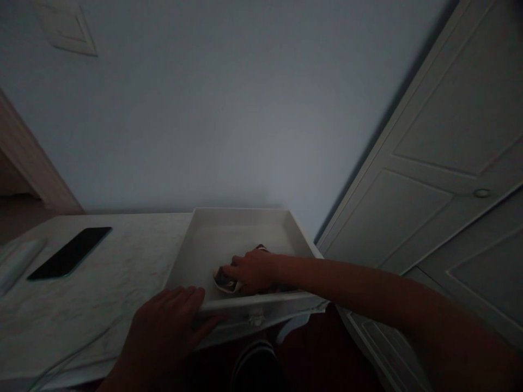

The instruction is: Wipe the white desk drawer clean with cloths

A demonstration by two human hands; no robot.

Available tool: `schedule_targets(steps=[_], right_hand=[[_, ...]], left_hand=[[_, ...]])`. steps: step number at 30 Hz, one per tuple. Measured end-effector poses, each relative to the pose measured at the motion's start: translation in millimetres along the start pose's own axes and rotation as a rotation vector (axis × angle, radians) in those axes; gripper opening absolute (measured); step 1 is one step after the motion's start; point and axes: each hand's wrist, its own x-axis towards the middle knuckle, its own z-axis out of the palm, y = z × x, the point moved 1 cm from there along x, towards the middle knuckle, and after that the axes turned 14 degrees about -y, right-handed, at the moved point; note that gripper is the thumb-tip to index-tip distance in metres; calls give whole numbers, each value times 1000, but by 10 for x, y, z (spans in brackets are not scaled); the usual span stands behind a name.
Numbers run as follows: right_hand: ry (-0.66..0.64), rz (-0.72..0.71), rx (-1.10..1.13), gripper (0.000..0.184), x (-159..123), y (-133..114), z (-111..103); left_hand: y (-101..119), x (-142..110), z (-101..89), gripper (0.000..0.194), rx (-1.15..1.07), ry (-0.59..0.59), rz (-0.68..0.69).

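A white drawer (241, 228), pulled free, rests on the right end of a pale, marbled tabletop. My left hand (174, 316) grips its near left corner, fingers over the rim and thumb against the front panel. Inside the drawer, my right hand (251, 269) is closed on a crumpled patterned cloth (224, 280), dark with light parts. The palm and the drawer's front wall hide much of the cloth. A small knob (256, 318) sits on the front panel, between my hands and my body.
A black smartphone (71, 253) lies on the tabletop (139, 250) at the left, beside a whitish object (18, 264) I cannot make out. A thin cable (81, 348) runs across the near left. White cupboard doors (429, 179) stand at the right; a pale wall (229, 109) rises behind.
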Motion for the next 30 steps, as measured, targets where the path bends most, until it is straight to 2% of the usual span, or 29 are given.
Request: schedule_targets(steps=[3,7,11,15,20,26,30], right_hand=[[55,-11,0,60,279,-60,-91],[123,41,0,56,677,-31,-180],[158,156,47,59,1005,130,-296],[178,289,93,57,1156,400,-372],[171,429,117,60,956,789,-231],[125,512,127,59,369,1133,127],[88,491,136,66,8,1202,305]], left_hand=[[-23,11,2,47,-14,38,31],[1,11,-39,46,5,32,11],[24,-5,-62,45,25,4,-24],[-1,-11,-11,44,-4,-8,-17],[19,-10,-3,50,8,-12,-52],[68,-14,-41,51,-35,-62,-85],[35,-27,28,58,15,-18,-56]])
